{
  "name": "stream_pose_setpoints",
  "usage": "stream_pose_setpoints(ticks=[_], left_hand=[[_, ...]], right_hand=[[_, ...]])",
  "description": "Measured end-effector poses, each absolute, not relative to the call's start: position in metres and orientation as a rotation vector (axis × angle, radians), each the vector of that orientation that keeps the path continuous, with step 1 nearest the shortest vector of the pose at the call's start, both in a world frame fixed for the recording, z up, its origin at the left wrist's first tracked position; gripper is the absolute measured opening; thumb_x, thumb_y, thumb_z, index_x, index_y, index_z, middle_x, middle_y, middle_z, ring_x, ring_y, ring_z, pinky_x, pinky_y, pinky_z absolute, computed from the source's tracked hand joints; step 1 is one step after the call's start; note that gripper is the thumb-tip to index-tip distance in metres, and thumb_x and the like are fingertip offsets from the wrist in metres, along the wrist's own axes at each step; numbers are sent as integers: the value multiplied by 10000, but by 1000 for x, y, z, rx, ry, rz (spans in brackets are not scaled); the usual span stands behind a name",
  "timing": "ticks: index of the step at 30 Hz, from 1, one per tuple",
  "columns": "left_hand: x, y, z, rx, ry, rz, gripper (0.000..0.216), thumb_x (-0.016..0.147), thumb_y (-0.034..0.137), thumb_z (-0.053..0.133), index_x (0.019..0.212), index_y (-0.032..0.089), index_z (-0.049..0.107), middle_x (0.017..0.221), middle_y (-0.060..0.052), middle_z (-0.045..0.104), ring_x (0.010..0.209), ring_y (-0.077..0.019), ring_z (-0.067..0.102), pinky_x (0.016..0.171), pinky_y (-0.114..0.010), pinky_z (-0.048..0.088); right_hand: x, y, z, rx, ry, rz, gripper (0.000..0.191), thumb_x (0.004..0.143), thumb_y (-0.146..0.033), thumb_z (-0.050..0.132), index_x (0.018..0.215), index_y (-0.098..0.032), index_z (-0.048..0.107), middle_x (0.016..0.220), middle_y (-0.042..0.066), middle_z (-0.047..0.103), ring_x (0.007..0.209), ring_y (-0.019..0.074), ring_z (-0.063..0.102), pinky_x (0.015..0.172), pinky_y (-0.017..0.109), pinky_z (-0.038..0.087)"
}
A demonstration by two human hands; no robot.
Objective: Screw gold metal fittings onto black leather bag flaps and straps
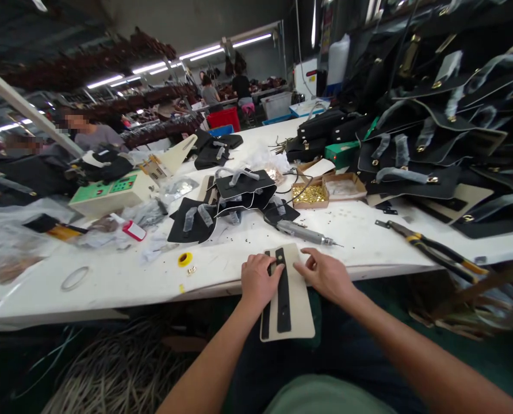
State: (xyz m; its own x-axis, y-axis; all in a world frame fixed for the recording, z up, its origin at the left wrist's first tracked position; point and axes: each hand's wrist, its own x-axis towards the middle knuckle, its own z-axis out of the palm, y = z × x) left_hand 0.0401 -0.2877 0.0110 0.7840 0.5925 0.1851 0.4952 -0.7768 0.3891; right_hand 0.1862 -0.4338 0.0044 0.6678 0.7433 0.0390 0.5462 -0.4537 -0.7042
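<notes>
A beige flat panel (298, 307) with rounded lower corners extends past the table's front edge above my lap. Two black strips run along it; the middle strip (284, 305) has small holes. My left hand (257, 280) grips the panel's left side, its thumb pressed on the middle strip and its fingers bent over the upper part. At the right edge, my right hand (326, 275) touches the panel with its thumb tip, index finger bent and apart from the thumb. Just beyond lies a grey electric screwdriver (302, 232) with its bit pointing right.
Pliers (424, 244) with black-yellow handles lie right. A box of gold hardware (310, 194) stands behind the screwdriver. Black bag pieces (243, 195) with wrapped handles occupy the middle; more are stacked right. A yellow tape roll (184, 259) and red-white bottle (132, 229) lie left. Other people work behind.
</notes>
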Motion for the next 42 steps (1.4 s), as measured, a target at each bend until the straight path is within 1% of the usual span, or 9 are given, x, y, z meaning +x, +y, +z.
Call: stream_pose_setpoints(ticks=[3,8,14,20,23,27,31,36,42], left_hand=[[35,-293,13,2543,828,453,229,933,393,656,1064,227,744,1121,-78,739,1099,-282,600,967,-438,433],[20,-311,20,1946,788,623,357,954,479,597,1158,215,723,1199,-93,727,1186,-279,620,1061,-412,437],[1,-333,33,1272,814,689,338,866,504,717,923,172,745,877,-23,742,844,-184,667,841,-290,512],[-2,-340,36,1001,978,760,311,789,451,800,819,144,758,797,-22,744,760,-161,662,756,-265,515],[3,-349,41,936,865,698,332,818,440,779,961,141,783,901,-62,779,859,-209,710,823,-312,544],[12,-359,47,825,815,623,393,783,424,810,1047,134,779,959,-92,795,951,-270,743,894,-378,570],[15,-353,54,672,919,666,349,755,375,813,1017,147,781,989,-104,802,992,-306,754,923,-431,590],[9,-331,57,469,1067,648,304,838,383,689,1034,168,778,957,-116,803,987,-323,763,899,-477,617],[-13,-323,33,672,1145,827,377,888,335,652,1247,225,690,1275,-94,727,1198,-285,687,1034,-433,556]], right_hand=[[148,-443,-9,-1924,-865,453,500,877,-374,662,1349,-231,579,1039,51,744,802,208,699,757,353,567],[108,-434,2,-1617,-983,238,294,906,-164,553,1178,-242,633,1145,71,732,1021,217,708,929,372,564],[85,-436,30,-1510,-1323,188,345,863,-91,607,1157,-259,671,1254,80,721,1144,255,684,993,419,549],[94,-446,47,-1393,-1156,287,156,912,-183,639,1035,-252,707,978,44,757,874,190,718,790,317,582],[113,-444,46,-1553,-966,251,95,890,-248,690,982,-247,711,911,36,720,782,184,676,674,309,541],[131,-441,37,-1625,-956,313,97,865,-269,720,958,-241,719,899,30,692,784,181,652,685,309,519],[134,-445,25,-1666,-830,345,253,849,-346,734,1074,-232,712,1049,64,694,933,227,652,807,356,531],[122,-455,12,-1367,-597,1031,370,878,-538,685,1048,-212,720,1019,65,739,950,259,687,836,382,548],[123,-466,24,-1122,-224,1200,601,750,-485,836,1282,-272,655,824,3,724,738,207,692,653,301,530]])
